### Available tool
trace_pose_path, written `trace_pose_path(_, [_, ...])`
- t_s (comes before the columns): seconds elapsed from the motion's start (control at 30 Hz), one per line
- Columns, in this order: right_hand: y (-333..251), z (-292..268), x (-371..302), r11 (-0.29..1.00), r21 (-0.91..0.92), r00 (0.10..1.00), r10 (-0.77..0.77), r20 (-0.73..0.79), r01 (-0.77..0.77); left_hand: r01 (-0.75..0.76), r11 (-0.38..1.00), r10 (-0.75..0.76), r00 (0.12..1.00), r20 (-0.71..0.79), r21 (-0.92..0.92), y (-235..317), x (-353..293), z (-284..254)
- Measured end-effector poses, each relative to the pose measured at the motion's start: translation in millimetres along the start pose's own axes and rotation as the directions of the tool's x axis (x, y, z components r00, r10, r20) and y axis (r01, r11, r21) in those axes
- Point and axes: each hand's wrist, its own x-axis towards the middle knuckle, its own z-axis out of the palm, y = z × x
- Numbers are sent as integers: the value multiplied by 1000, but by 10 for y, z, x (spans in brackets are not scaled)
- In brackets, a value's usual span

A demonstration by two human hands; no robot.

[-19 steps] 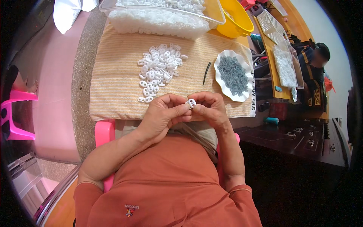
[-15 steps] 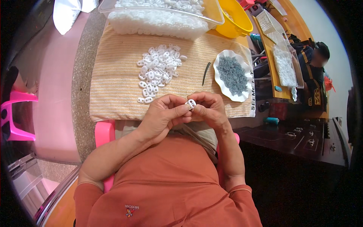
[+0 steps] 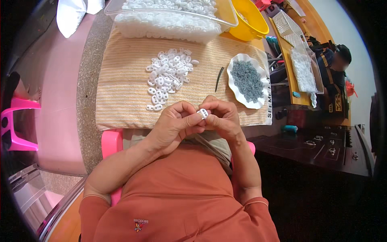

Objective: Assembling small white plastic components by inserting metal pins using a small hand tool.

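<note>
Between my two hands is a small white plastic cord lock (image 3: 204, 113) with two round holes facing up. My left hand (image 3: 179, 123) pinches it from the left with thumb and index finger. From the right, my right hand (image 3: 222, 117) grips the same piece, its thumb close below it. Beyond my left hand lies a loose pile of similar white cord locks (image 3: 166, 74) on a striped towel (image 3: 125, 90). A white wavy-rimmed plate (image 3: 238, 96) to the right carries a heap of tiny grey pieces (image 3: 248, 80) that look like springs. Whatever my fingertips cover is hidden.
A clear plastic bin (image 3: 173, 18) full of white parts stands at the far edge, beside a yellow basin (image 3: 252, 24). A thin dark rod (image 3: 219, 79) lies left of the plate. Another person (image 3: 336, 66) sits at the far right by a second tray (image 3: 304, 74).
My right fingers have shifted slightly around the cord lock, which has tilted a little. Both hands stay in nearly the same place, and the pile and plate look unchanged.
</note>
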Motion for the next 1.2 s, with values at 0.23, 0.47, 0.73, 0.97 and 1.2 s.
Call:
trace_pose_path(0.23, [-18, 55, -12, 1000, -22, 1000, -6, -20, 5, -4, 1000, 4, 999, 38, 10, -20, -20, -29])
trace_pose_path(0.47, [-34, 96, -24, 995, -71, 997, -75, 15, 76, -34, 999, 32, 998, 49, 37, -52, -32, -24])
trace_pose_path(0.73, [-100, 107, -7, 999, 11, 999, 49, 0, -49, -48, 998, 46, 998, 35, 40, -29, 17, -6])
trace_pose_path(0.97, [-161, 16, 43, 994, -78, 997, 72, -14, -73, -34, 998, 34, 999, -12, 49, -13, 32, -25])
trace_pose_path(1.2, [-738, -404, 340, 885, -407, 958, 124, -258, -224, -5, 994, 12, 998, -63, 106, -3, -2, 20])
